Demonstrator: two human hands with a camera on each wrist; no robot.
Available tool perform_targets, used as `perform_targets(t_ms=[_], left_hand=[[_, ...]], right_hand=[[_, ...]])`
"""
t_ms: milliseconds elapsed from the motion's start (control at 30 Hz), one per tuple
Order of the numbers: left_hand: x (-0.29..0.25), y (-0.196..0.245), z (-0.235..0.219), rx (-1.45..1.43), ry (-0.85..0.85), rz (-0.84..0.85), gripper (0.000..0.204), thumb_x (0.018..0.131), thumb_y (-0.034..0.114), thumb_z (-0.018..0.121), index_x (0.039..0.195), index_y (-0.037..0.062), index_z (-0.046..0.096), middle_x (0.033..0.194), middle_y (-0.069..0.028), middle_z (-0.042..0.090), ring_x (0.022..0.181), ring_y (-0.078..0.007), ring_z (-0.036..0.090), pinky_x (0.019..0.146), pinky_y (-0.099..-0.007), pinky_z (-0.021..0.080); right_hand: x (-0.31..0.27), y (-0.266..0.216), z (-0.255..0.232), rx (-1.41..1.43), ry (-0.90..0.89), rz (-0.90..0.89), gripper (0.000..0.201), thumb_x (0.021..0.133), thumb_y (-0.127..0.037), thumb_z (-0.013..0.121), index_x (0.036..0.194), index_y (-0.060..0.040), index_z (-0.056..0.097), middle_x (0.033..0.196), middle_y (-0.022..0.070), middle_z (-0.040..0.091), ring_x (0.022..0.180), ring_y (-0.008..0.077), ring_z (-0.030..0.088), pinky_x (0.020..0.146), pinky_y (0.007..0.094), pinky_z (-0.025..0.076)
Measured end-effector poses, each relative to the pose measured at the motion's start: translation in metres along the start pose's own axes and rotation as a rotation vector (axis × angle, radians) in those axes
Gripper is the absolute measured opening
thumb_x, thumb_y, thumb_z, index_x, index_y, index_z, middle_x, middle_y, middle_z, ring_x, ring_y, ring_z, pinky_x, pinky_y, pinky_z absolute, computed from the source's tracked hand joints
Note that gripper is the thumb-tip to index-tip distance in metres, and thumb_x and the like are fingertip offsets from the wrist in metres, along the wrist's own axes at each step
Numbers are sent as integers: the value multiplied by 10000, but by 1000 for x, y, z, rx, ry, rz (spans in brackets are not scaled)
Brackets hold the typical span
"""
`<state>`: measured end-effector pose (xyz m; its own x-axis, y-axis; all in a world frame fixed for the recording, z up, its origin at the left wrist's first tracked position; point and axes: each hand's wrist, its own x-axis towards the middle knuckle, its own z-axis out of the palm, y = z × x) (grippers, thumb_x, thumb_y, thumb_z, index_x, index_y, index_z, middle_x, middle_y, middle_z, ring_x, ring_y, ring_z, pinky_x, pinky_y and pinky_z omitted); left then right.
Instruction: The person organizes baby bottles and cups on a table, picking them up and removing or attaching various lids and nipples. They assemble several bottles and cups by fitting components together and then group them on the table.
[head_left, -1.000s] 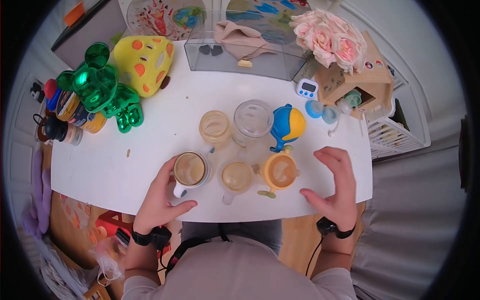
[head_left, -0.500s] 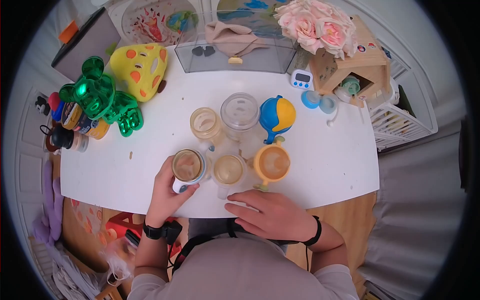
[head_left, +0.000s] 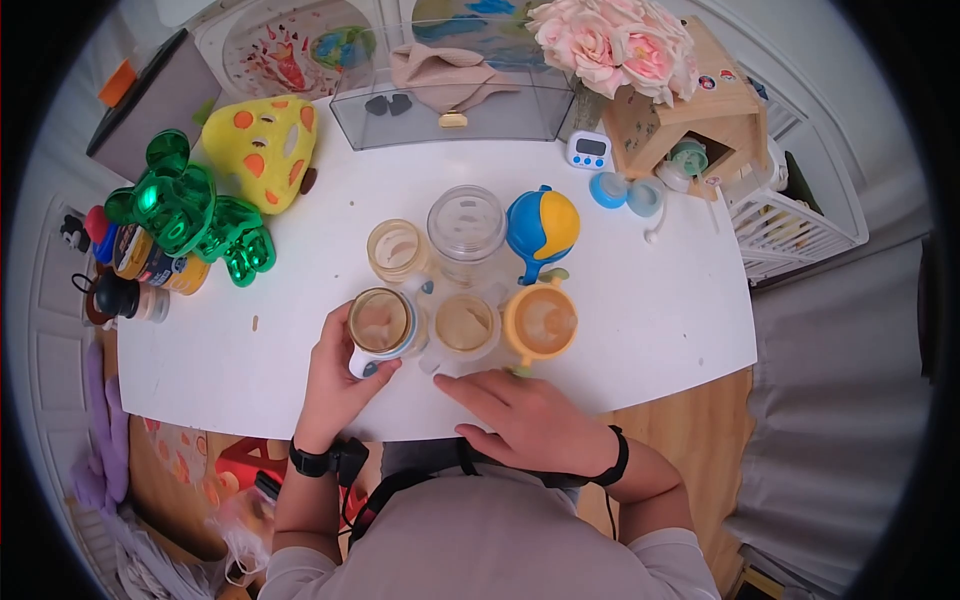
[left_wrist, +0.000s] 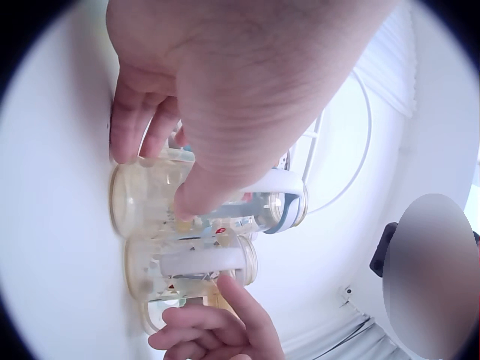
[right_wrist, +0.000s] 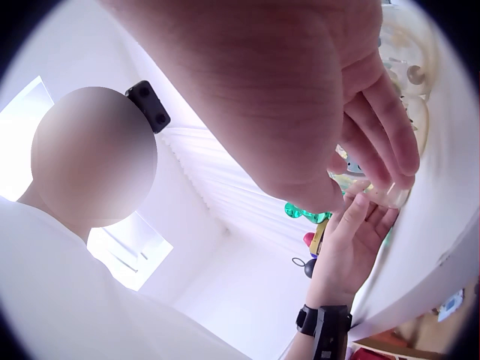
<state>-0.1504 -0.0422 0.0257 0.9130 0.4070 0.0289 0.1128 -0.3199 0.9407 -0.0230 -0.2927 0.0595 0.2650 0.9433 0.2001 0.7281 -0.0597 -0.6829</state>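
Note:
My left hand (head_left: pixel 338 380) holds an open-topped, amber-tinted baby bottle (head_left: pixel 380 320) with a white-and-blue handled collar. Its fingers wrap the far left side and its thumb lies along the front. Just to the right stands a second bottle (head_left: pixel 466 324) with a pale handle. My right hand (head_left: pixel 525 420) is in front of it, index fingertip right at the handle (left_wrist: pixel 199 262). The right fingers are extended and grasp nothing. A yellow two-handled cup (head_left: pixel 542 320) is beside that bottle. Behind stand another amber bottle (head_left: pixel 396 250), a clear wide jar (head_left: pixel 467 222) and a blue-and-yellow cup (head_left: pixel 541 232).
Blue caps (head_left: pixel 608 190), a timer (head_left: pixel 588 151) and a wooden house (head_left: pixel 690 110) stand at the back right of the white table (head_left: pixel 220 360). A clear box (head_left: pixel 450 120) is at the back. A shiny green bear (head_left: pixel 175 205) and yellow plush (head_left: pixel 262 150) sit left.
My right hand has come from right of the yellow cup to the front of the middle bottle. My left thumb has closed onto its bottle. The front bottles stand closer together.

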Motion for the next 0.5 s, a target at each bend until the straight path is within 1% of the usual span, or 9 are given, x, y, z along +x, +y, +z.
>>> perform_targets(t_ms=[100, 233, 300, 333, 400, 433, 500], left_hand=[[1, 1, 0, -5, -5, 3, 764, 840, -102, 810, 1507, -12, 448, 1402, -137, 634, 1352, -220, 600, 1203, -394, 437], [1, -2, -2, -25, -19, -32, 770, 840, -98, 808, 1512, -14, 440, 1409, -138, 631, 1366, -228, 593, 1207, -395, 433], [0, -5, -4, -35, -35, -7, 816, 839, -90, 811, 1549, -2, 417, 1466, -139, 590, 1402, -233, 566, 1216, -400, 425], [1, -5, -4, -34, -36, -10, 816, 839, -90, 811, 1549, -2, 417, 1466, -139, 590, 1402, -233, 566, 1216, -400, 425], [3, -5, -6, 22, -41, -3, 929, 821, -83, 816, 1617, 28, 351, 1550, -148, 516, 1466, -247, 508, 1234, -416, 405], [5, -4, -5, 22, -43, -4, 929, 821, -83, 816, 1617, 28, 351, 1550, -148, 516, 1466, -247, 508, 1234, -416, 405], [11, -2, -3, -76, -34, 80, 1029, 804, -66, 821, 1668, 56, 275, 1601, -152, 460, 1510, -261, 457, 1253, -434, 380]], right_hand=[[0, 5, 3, -29, 32, -35, 543, 939, -150, 770, 1443, -68, 584, 1292, 128, 676, 931, 277, 732, 766, 373, 612], [-3, -4, 5, -70, 60, -26, 505, 937, -153, 775, 1401, -58, 599, 1327, 155, 669, 939, 285, 736, 748, 376, 614], [-10, -15, 11, -183, 106, 40, 466, 926, -164, 794, 1342, -38, 626, 1371, 226, 650, 947, 302, 754, 737, 363, 624], [-12, -18, 11, -179, 105, 40, 466, 926, -164, 794, 1342, -38, 626, 1371, 226, 650, 947, 302, 754, 737, 363, 624], [-16, -23, 10, -224, 161, 34, 421, 948, -196, 768, 1292, -1, 623, 1412, 359, 582, 840, 297, 745, 688, 350, 618], [-16, -23, 11, -223, 162, 37, 421, 948, -196, 768, 1292, -1, 623, 1412, 359, 582, 840, 297, 745, 688, 350, 618], [-17, -21, 10, -238, 184, 34, 424, 952, -215, 773, 1277, 12, 622, 1426, 398, 558, 819, 297, 752, 694, 344, 621]])
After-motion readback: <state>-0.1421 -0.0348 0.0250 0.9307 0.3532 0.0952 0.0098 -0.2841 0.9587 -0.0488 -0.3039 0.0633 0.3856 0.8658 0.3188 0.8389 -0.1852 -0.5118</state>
